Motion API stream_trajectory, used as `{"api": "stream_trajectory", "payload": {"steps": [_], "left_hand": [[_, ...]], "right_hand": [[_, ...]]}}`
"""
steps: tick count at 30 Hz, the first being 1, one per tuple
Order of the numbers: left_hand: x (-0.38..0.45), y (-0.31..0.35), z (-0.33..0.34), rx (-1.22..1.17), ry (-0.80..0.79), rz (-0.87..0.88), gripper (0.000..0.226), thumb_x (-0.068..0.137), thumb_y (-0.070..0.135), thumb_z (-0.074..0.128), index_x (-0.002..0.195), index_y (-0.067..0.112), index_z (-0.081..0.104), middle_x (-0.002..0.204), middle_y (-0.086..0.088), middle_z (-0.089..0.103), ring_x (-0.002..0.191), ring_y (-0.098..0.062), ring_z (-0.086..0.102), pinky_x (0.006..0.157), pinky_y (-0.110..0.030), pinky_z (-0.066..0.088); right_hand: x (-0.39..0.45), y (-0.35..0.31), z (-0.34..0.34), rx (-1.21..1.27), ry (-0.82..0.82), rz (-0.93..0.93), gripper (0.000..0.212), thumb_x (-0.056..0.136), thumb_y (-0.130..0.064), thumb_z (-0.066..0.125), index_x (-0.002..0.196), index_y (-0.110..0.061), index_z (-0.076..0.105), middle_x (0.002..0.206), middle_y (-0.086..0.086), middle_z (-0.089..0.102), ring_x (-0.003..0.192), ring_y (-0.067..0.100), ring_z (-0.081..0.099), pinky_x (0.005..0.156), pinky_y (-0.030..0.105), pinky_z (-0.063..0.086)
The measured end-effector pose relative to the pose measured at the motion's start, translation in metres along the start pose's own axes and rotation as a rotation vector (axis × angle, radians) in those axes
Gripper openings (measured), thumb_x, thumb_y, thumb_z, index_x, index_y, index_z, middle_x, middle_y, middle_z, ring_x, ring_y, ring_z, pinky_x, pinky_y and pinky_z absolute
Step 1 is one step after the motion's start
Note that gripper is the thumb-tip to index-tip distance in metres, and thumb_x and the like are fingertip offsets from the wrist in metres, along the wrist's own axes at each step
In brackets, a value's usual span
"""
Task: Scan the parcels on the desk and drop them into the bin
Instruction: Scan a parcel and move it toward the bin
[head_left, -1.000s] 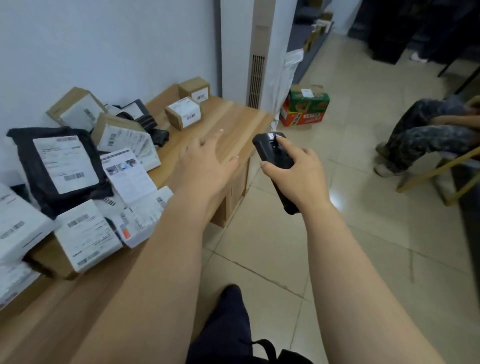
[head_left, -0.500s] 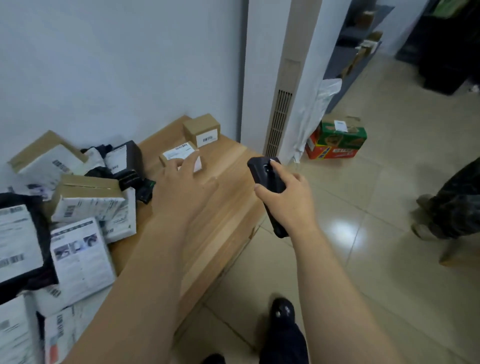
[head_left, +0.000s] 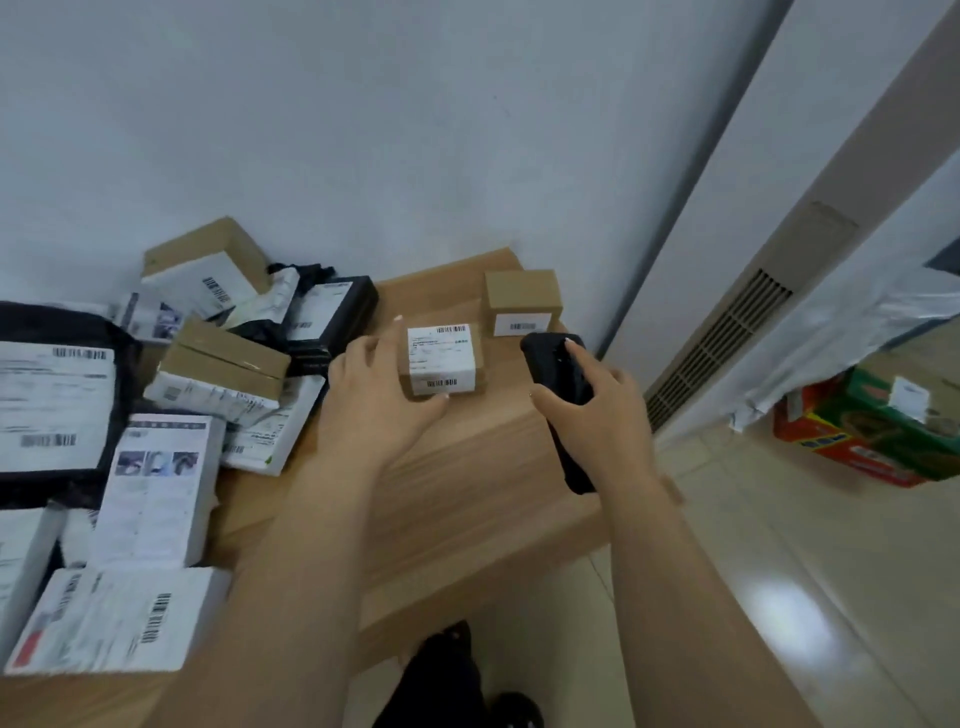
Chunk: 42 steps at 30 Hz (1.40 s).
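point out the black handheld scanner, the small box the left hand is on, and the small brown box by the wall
black handheld scanner (head_left: 551, 364), head view, upper body
small white-labelled cardboard box (head_left: 441, 356), head view, top label
small brown cardboard box (head_left: 521, 292), head view, bare top face

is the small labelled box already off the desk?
No, the small labelled box sits flat on the desk, with the left hand just closing around its left side.
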<state>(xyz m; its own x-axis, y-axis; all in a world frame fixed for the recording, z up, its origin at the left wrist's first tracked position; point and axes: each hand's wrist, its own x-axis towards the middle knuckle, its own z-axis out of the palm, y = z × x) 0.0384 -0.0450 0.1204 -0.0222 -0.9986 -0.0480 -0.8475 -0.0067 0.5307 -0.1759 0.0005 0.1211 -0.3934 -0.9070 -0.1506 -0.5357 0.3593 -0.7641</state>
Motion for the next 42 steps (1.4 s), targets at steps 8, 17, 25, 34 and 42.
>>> {"api": "stream_trajectory", "payload": {"steps": [8,17,25,34,42], "left_hand": [[0.088,-0.024,0.031,0.013,-0.145,-0.117,0.117,0.073,0.051,0.080,0.156,0.033,0.001,0.158,-0.001,0.009,0.145,-0.025,0.009,0.112,-0.049,0.031],[0.148,-0.047,0.077,-0.048,-0.304,-0.253,0.131,0.065,0.034,0.091,0.156,0.031,-0.003,0.159,0.002,-0.002,0.146,-0.029,0.010,0.116,-0.051,0.025],[0.187,-0.053,0.104,-0.060,-0.426,-0.212,0.137,0.063,0.025,0.093,0.157,0.028,-0.006,0.160,0.004,-0.015,0.147,-0.028,0.016,0.115,-0.041,0.029],[0.193,-0.050,0.111,0.048,-0.465,-0.195,0.124,0.065,0.030,0.091,0.157,0.017,0.009,0.159,0.001,0.000,0.137,-0.026,0.035,0.108,-0.031,0.035],[0.164,-0.034,0.101,0.105,-0.279,-0.276,0.113,0.068,0.034,0.088,0.154,0.016,0.016,0.152,-0.006,0.009,0.129,-0.031,0.043,0.104,-0.038,0.042]], "right_hand": [[0.089,-0.009,0.040,0.012,-0.129,0.029,0.069,0.087,-0.046,0.069,0.150,-0.043,0.040,0.146,-0.001,0.038,0.129,0.019,0.043,0.093,0.033,0.039],[0.147,-0.001,0.071,-0.097,-0.248,0.111,0.069,0.090,-0.045,0.067,0.152,-0.043,0.036,0.139,0.001,0.040,0.102,0.008,0.033,0.084,0.029,0.034],[0.181,0.020,0.088,-0.108,-0.305,0.146,0.068,0.090,-0.044,0.068,0.150,-0.044,0.037,0.135,0.000,0.039,0.103,0.011,0.038,0.083,0.031,0.038],[0.189,0.029,0.093,-0.082,-0.343,0.155,0.068,0.089,-0.044,0.068,0.150,-0.045,0.037,0.130,-0.005,0.038,0.102,0.011,0.043,0.081,0.030,0.040],[0.179,0.022,0.082,-0.098,-0.393,0.046,0.069,0.088,-0.046,0.069,0.149,-0.048,0.036,0.139,-0.004,0.037,0.106,0.010,0.043,0.081,0.030,0.039]]}}
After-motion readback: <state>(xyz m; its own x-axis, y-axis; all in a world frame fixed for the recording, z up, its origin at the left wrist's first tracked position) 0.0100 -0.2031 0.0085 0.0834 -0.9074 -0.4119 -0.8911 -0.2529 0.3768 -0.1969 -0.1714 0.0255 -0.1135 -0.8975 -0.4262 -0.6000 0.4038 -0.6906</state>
